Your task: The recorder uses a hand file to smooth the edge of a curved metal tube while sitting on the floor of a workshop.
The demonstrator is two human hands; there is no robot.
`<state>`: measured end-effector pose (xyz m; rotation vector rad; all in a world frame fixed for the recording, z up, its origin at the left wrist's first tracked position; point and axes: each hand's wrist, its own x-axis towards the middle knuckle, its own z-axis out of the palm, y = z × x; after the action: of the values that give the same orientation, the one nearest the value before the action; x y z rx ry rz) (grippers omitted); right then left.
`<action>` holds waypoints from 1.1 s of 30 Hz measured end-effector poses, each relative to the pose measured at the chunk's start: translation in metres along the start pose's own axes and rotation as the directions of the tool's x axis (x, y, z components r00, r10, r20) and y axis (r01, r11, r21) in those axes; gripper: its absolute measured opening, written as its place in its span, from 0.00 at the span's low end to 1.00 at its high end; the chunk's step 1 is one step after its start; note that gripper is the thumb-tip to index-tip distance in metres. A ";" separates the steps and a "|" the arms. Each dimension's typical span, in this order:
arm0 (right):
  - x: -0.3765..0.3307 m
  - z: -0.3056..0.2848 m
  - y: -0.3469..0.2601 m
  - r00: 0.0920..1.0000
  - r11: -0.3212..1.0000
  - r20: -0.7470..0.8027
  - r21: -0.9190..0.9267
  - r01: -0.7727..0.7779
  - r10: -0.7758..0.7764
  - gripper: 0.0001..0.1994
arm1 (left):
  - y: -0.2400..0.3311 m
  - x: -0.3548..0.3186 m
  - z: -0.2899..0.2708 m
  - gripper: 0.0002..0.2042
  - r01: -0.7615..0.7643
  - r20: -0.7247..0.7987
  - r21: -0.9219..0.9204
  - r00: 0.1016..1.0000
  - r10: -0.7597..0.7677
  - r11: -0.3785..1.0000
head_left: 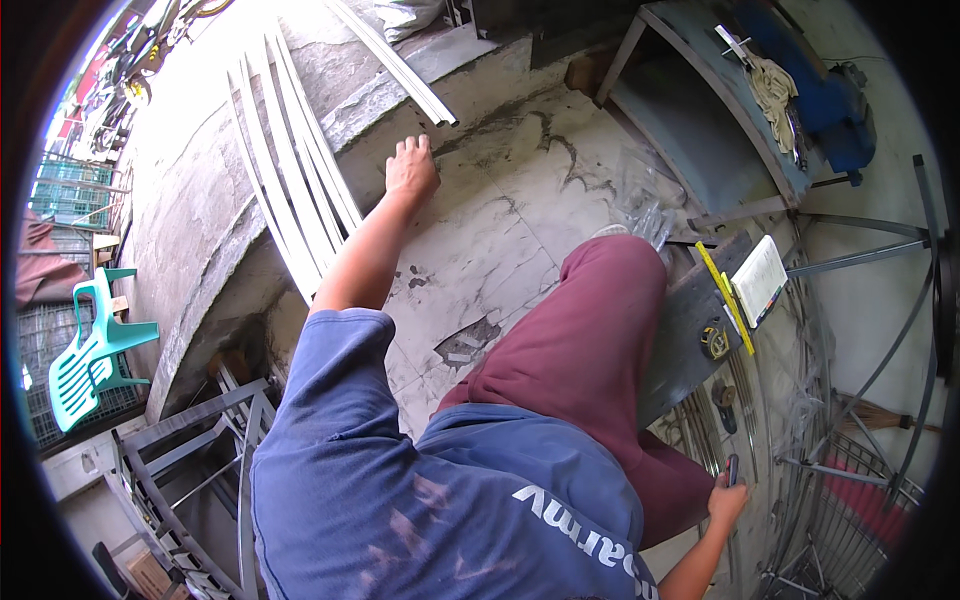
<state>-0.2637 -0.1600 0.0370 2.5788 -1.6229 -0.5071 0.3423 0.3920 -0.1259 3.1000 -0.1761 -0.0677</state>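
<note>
My left hand is stretched out over the floor, fingers apart and loosely bent, with nothing visible in it. Just beyond its fingertips are the near ends of a pair of long pale metal tubes, apart from the hand. Low at the right, my right hand is closed around a slim dark-handled tool; its kind is hard to make out. Near that hand lie thin metal bars. A dark board beside my leg carries a yellow tape measure, a yellow ruler and a white notepad.
More long pale tubes rest across the raised concrete ledge at the left. A green plastic chair and a grey metal frame stand at the left. A metal-framed stand is at the far right. The floor tile is broken.
</note>
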 end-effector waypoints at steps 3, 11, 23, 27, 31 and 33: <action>-0.005 0.034 0.034 0.997 0.996 0.042 0.061 -0.069 0.067 0.20 | 0.014 0.037 -0.008 0.27 -0.154 -0.138 0.047 0.978 0.159 0.987; -0.028 0.076 0.076 0.989 0.969 -0.086 0.230 -0.095 0.117 0.19 | 0.023 0.135 0.000 0.19 -0.468 0.437 0.286 0.840 0.321 0.836; -0.043 0.050 0.099 0.979 0.971 0.116 0.155 -0.182 0.165 0.12 | 0.066 0.157 -0.021 0.16 -0.732 0.593 0.313 0.648 0.477 0.605; -0.019 0.052 0.097 0.991 0.988 0.130 0.148 -0.044 0.024 0.15 | 0.135 0.100 -0.047 0.14 -0.898 0.625 0.134 0.405 0.668 0.419; 0.008 0.002 0.028 0.982 0.954 0.128 0.284 0.098 -0.139 0.17 | 0.192 0.020 -0.089 0.14 -0.941 0.436 -0.102 0.249 0.865 0.322; 0.008 -0.020 0.007 0.982 0.913 -0.034 0.362 0.187 -0.188 0.15 | 0.232 -0.018 -0.109 0.16 -0.952 0.321 -0.211 0.149 0.935 0.224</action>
<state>-0.2605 -0.1731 0.0550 3.0223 -1.6098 -0.2313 0.3032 0.1677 -0.0074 2.2594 -2.1059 -0.6252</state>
